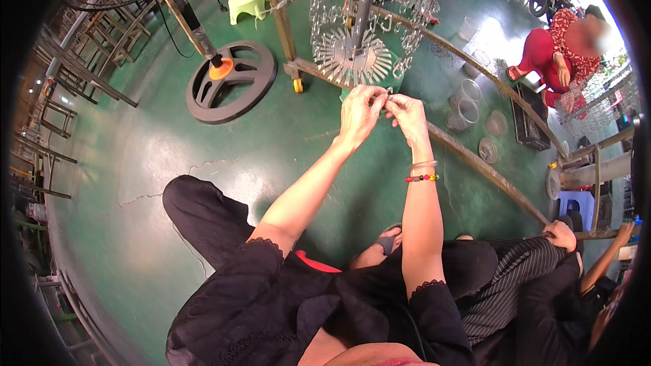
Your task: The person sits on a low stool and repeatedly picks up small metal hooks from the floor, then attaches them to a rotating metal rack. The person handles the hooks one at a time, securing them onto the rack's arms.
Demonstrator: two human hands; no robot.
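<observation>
My left hand (360,114) and my right hand (409,118) meet in front of me, fingertips pinched close together. A small bit of metal glints between them, too small to name. Just beyond my hands stands a rack with many shiny metal hooks (324,3) hanging in strands around a grey post (367,1). Low on that post sits a round slotted metal disc (339,59). My fingers are just below and right of the disc; whether they touch a hanging strand I cannot tell. Bracelets (423,177) circle my right wrist.
A rail (485,171) runs diagonally past my right hand. Beyond it are clear tubs (462,116), a black crate (527,122) and a crouching person in red (542,54). Left are a fan's round base (260,88) and a green stool (248,3). Someone in striped trousers (508,285) sits close right.
</observation>
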